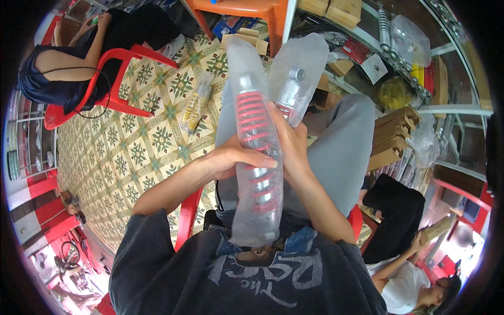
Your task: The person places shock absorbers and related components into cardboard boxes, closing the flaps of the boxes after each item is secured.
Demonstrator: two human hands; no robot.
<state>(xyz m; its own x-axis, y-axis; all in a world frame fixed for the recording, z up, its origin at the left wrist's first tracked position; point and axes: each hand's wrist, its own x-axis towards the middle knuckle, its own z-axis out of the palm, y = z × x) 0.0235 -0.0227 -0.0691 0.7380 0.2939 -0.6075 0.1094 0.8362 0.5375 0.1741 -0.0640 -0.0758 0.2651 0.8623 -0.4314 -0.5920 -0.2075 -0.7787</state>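
Note:
A shock absorber with a red coil spring (256, 122), wrapped in a clear plastic bag, lies lengthwise above my lap. My left hand (240, 157) is closed around its middle from the left, with the thumb across the front. Behind it, to the right, is a second bagged shock absorber (290, 88), its metal eye end up and a bit of red spring showing. My right hand (289, 134) grips the lower part of that second one, and its fingers also touch the first bag. The second one's lower end is hidden behind my right hand.
Bagged yellow-spring shock absorbers (195, 106) lie on the patterned tile floor (138, 153). A person sits on a red plastic chair (130, 59) at upper left; another, at lower right, holds a cardboard box (435, 230). An orange chair (240, 8), open cartons (390, 138) and glass shelving with parts surround my knees.

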